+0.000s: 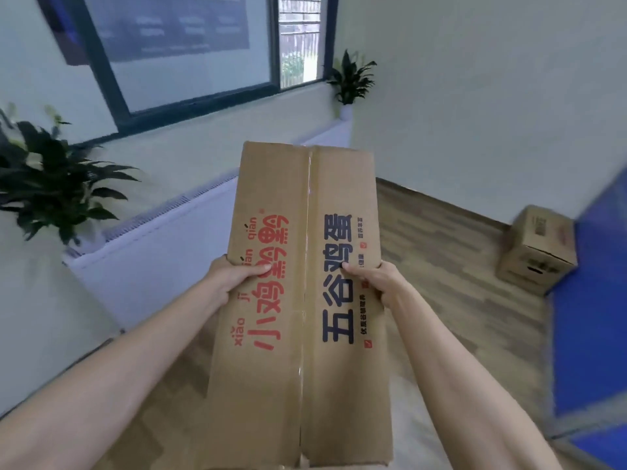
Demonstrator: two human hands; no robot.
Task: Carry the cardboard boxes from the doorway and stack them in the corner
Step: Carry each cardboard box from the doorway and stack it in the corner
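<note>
**Box held out over a wood-pattern floor, second box by the blue panel**

Head view: both hands clasp a long cardboard box [302, 300] held out in front. The left hand [234, 279] curls round its left edge with the thumb pressed on the top; the right hand [373, 279] grips the right edge the same way. Tape runs down the centre seam, with red print on one flap and dark print on the other.

Below lies a floor [441, 266] of grey-brown planks. A second box [537, 249] stands on it at the right, just beside a blue panel [590, 317], possibly touching it; blur hides the join. Pale walls meet behind, with a dark-framed window [190, 52] above a white ledge [163, 239]. One potted plant [51, 184] stands at the left and a smaller plant [351, 79] in the far corner.
</note>
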